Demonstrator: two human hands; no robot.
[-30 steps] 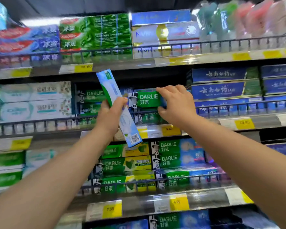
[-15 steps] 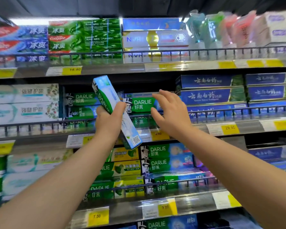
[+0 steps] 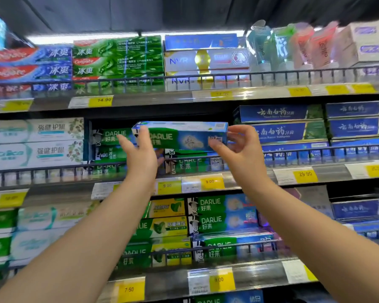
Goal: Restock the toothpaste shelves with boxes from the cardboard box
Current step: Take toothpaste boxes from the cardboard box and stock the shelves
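Both hands hold the Darlie toothpaste box (image 3: pixel 184 136) level at its ends, left hand (image 3: pixel 140 154) at 9 o'clock, right hand (image 3: pixel 239 149) at 3 o'clock, above the middle shelf's Darlie stack (image 3: pixel 184 165); I'd lower it flat behind the wire rail (image 3: pixel 293 153), label outward.

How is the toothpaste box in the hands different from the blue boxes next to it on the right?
The Darlie box is green and light blue; the blue boxes are dark blue with white writing. The Darlie box is held by the left hand and right hand; the blue boxes lie stacked on the shelf, untouched. Both are long boxes lying sideways, front facing out.
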